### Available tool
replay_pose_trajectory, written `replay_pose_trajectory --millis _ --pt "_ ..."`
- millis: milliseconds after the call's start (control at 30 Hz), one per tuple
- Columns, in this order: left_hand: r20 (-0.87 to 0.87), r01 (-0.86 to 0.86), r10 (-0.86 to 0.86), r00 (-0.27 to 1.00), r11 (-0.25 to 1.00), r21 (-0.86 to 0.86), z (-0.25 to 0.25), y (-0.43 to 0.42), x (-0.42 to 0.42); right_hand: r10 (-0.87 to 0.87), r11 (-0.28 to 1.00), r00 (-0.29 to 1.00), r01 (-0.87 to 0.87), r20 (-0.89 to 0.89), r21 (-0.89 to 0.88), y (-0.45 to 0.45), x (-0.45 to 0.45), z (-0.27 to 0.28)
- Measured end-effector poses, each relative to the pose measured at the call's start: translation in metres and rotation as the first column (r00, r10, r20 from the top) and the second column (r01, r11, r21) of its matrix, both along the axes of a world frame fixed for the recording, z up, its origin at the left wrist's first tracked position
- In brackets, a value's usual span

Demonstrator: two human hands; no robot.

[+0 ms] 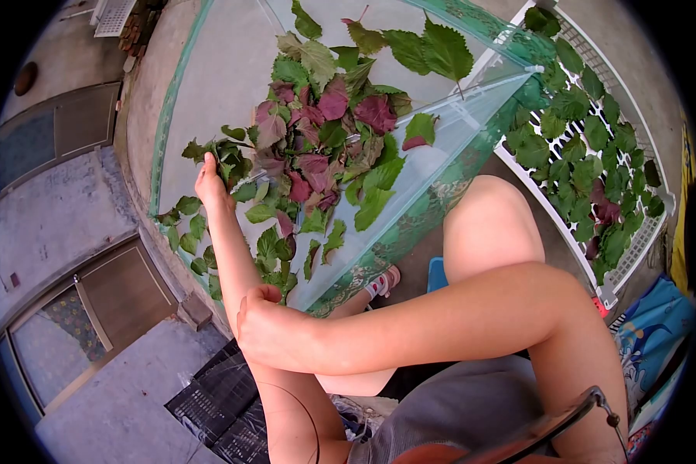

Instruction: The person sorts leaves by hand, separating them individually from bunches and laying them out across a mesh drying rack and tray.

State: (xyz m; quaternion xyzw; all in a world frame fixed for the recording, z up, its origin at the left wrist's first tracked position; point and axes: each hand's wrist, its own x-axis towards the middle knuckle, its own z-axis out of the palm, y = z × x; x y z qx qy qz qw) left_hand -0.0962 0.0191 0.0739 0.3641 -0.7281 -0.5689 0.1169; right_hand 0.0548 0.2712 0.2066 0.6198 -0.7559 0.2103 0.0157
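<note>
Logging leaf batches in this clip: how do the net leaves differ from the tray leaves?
The net leaves are heaped towards the middle; the tray leaves are spread more evenly. Purple shows widely among the net leaves, but only in small patches among the tray leaves. Both include green leaves and some purple.

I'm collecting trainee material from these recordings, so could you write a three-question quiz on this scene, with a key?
1. True or false: the right hand is clasping a knee.
2. Which hand is at the leaves on the green-edged net?
3. The leaves in the white basket are: A) all purple; B) mostly green; C) all yellow.

Key: 1. False, it clasps the left forearm. 2. The left hand. 3. B.
</note>
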Motion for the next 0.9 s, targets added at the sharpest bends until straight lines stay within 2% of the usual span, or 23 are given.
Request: replay_pose_trajectory --millis 33,100,133,167,233,300,367,433,467,533,600,667,700,733,800,867,900 --pt "-0.026 0.024 -0.024 0.999 1.000 -0.013 -0.006 0.001 -0.001 0.004 1.000 1.000 -0.004 -0.005 0.003 0.001 -0.001 0.001" --pt "0.155 0.177 -0.130 0.979 0.921 -0.348 -0.011 0.013 -0.004 -0.031 0.999 0.999 0.031 -0.010 0.012 0.012 -0.006 0.010" --pt "0.317 0.295 -0.079 0.945 0.624 -0.724 -0.014 0.026 -0.001 -0.065 0.998 0.998 0.065 -0.016 0.021 0.017 -0.008 0.014" --pt "0.302 0.289 -0.028 0.953 0.392 -0.874 -0.015 0.047 0.003 -0.065 0.998 0.998 0.065 -0.016 0.021 0.019 -0.010 0.016" --pt "0.201 0.249 -0.206 0.958 0.240 -0.938 -0.018 0.077 0.005 -0.086 0.996 0.996 0.086 0.030 0.010 0.021 -0.012 0.019" --pt "0.243 0.465 -0.468 0.850 0.449 -0.763 -0.012 0.107 0.001 -0.133 0.990 0.991 0.132 -0.014 -0.042 0.016 -0.009 0.012" --pt "0.253 0.627 -0.640 0.726 0.464 -0.625 -0.009 0.143 0.001 -0.180 0.980 0.982 0.175 -0.054 -0.092 0.014 -0.009 0.011" --pt "0.309 0.586 -0.713 0.629 0.174 -0.791 -0.018 0.162 -0.001 -0.211 0.971 0.977 0.214 0.034 -0.104 0.016 -0.009 0.015" --pt "0.340 0.583 -0.709 0.618 0.124 -0.803 -0.019 0.167 -0.002 -0.212 0.971 0.977 0.214 0.034 -0.103 0.012 -0.008 0.012" --pt "0.397 0.571 -0.697 0.598 0.023 -0.820 -0.021 0.179 -0.006 -0.059 0.998 0.997 0.060 0.043 -0.007 0.002 -0.004 0.005" --pt "0.398 0.569 -0.700 0.593 0.014 -0.822 -0.024 0.179 -0.010 -0.057 0.998 0.997 0.057 0.046 -0.002 0.004 -0.007 0.006" --pt "0.293 0.563 -0.699 0.653 0.189 -0.805 -0.023 0.179 -0.011 -0.052 0.999 0.997 0.052 0.050 0.002 0.010 -0.011 0.009" --pt "0.294 0.563 -0.698 0.653 0.188 -0.805 -0.020 0.179 -0.010 -0.121 0.992 0.992 0.123 0.045 -0.037 0.017 -0.014 0.013" --pt "0.204 0.555 -0.680 0.704 0.349 -0.755 -0.015 0.176 -0.008 -0.189 0.978 0.981 0.192 0.043 -0.077 0.021 -0.016 0.015" --pt "0.071 0.529 -0.607 0.792 0.623 -0.576 -0.003 0.168 0.001 -0.181 0.980 0.983 0.183 0.027 -0.078 0.016 -0.014 0.011" --pt "-0.076 0.478 -0.532 0.843 0.807 -0.346 0.016 0.156 0.017 -0.172 0.981 0.985 0.172 0.002 -0.084 0.013 -0.014 0.011" --pt "-0.122 0.449 -0.495 0.861 0.850 -0.276 0.027 0.148 0.026 -0.188 0.977 0.982 0.189 0.020 -0.096 0.013 -0.014 0.012"
